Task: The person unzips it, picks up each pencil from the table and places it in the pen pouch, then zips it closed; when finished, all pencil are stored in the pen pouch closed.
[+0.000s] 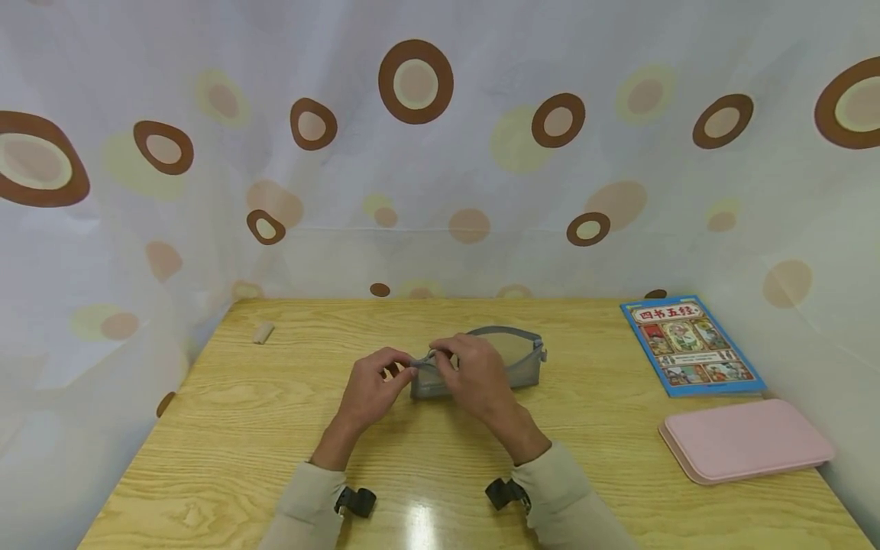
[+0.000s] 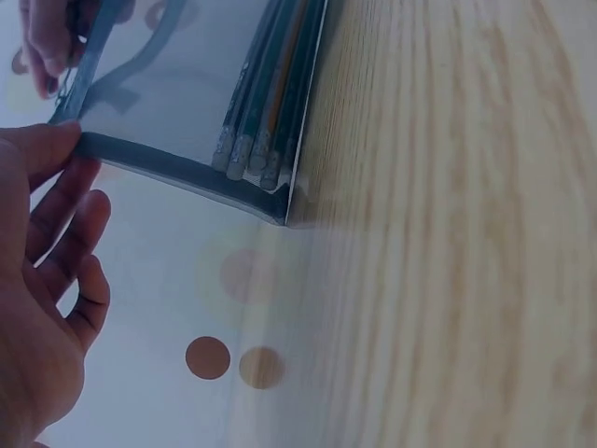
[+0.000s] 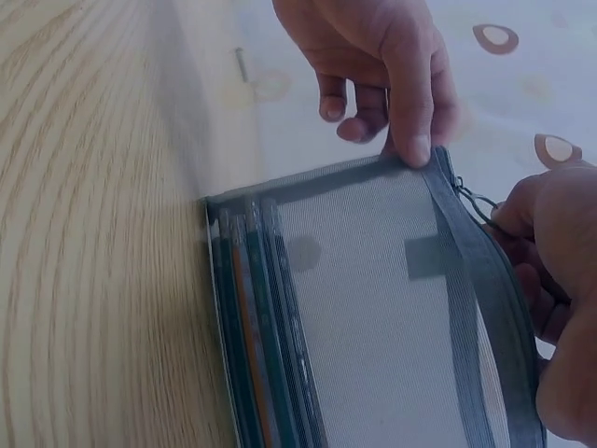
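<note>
A grey see-through mesh pencil case (image 1: 525, 373) stands on the table, its zipped top gaping on the right side. Several pencils (image 3: 254, 317) lie along its bottom, seen through the mesh in both wrist views. With thumb and forefinger my left hand (image 1: 367, 391) pinches the case's upper left corner; its other fingers are loosely bent. My right hand (image 1: 481, 382) pinches the ring-shaped zipper pull (image 3: 481, 207) close to that same corner. Part of the case's front is hidden behind the right hand in the head view.
At the far left lies a small beige block (image 1: 263, 332), perhaps an eraser. A blue-edged book (image 1: 693, 347) with Chinese characters is at the back right, and a pink case (image 1: 749, 443) lies in front of it. A dotted curtain (image 1: 440, 176) surrounds the table (image 1: 241, 458).
</note>
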A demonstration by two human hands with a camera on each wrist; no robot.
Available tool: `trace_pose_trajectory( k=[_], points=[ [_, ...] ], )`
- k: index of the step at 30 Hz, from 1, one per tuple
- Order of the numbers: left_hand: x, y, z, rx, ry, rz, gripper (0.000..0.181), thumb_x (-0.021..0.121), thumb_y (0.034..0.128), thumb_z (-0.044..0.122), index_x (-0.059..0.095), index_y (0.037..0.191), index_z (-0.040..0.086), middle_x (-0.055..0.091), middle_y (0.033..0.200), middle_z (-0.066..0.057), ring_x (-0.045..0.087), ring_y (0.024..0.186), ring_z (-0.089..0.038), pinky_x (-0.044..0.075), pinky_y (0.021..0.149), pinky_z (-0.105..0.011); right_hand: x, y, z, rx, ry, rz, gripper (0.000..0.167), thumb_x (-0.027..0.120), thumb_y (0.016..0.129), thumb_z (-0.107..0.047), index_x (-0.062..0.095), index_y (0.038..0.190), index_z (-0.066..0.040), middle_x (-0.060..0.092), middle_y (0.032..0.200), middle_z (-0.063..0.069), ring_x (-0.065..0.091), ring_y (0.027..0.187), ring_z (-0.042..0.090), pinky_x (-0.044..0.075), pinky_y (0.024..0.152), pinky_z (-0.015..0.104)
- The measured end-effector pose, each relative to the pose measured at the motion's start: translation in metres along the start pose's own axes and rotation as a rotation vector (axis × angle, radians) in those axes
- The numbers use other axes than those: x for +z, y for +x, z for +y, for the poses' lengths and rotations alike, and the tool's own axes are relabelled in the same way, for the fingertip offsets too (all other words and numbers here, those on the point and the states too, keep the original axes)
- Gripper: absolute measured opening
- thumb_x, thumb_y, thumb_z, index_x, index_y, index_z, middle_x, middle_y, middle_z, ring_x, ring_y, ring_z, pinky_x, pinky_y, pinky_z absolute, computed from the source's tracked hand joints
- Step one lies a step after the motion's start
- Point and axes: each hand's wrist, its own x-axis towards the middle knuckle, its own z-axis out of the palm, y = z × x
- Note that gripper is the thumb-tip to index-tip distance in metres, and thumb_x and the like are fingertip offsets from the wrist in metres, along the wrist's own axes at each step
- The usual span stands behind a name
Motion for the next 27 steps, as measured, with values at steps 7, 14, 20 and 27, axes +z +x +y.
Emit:
trace_pose_trajectory(
  k=[7, 14, 20, 27],
  points=[
    [-0.002, 0.001, -0.003, 0.016, 0.026, 0.025, 0.007, 0.066, 0.0917, 0.022, 0.071, 0.097, 0.019, 0.069, 0.091, 0.004, 0.06, 0.076, -0.008, 0.048, 0.067, -0.026, -0.014, -0.003, 0.018, -0.027, -0.172, 0.091, 0.013, 0.066, 0.088, -0.009, 0.076, 0.092, -0.014, 0.071, 0.078, -0.001, 0.062, 0.067, 0.014, 0.051, 0.062, 0.034],
    [-0.01, 0.001, -0.009, 0.007, 0.031, 0.049, 0.007, 0.066, 0.0915, 0.016, 0.07, 0.097, 0.017, 0.069, 0.09, 0.002, 0.061, 0.075, -0.01, 0.05, 0.068, -0.027, -0.037, -0.01, 0.043, -0.021, -0.266, 0.166, 0.014, 0.065, 0.086, -0.008, 0.077, 0.089, -0.014, 0.071, 0.075, 0.001, 0.061, 0.064, 0.018, 0.047, 0.06, 0.038],
    [-0.015, 0.0, -0.012, 0.0, 0.029, 0.053, 0.007, 0.065, 0.0921, 0.018, 0.069, 0.098, 0.017, 0.069, 0.091, 0.001, 0.062, 0.076, -0.012, 0.05, 0.067, -0.026, -0.055, -0.019, 0.06, 0.061, -0.284, 0.188, 0.013, 0.065, 0.086, -0.006, 0.077, 0.09, -0.01, 0.069, 0.075, 0.005, 0.06, 0.065, 0.022, 0.046, 0.063, 0.043],
    [-0.019, -0.002, -0.012, -0.004, 0.034, 0.079, 0.008, 0.065, 0.092, 0.017, 0.069, 0.099, 0.015, 0.068, 0.091, -0.001, 0.062, 0.076, -0.013, 0.049, 0.065, -0.025, -0.07, -0.029, 0.079, 0.136, -0.287, 0.217, 0.012, 0.066, 0.085, -0.004, 0.076, 0.09, -0.006, 0.068, 0.075, 0.009, 0.058, 0.063, 0.026, 0.047, 0.063, 0.043]
  ],
)
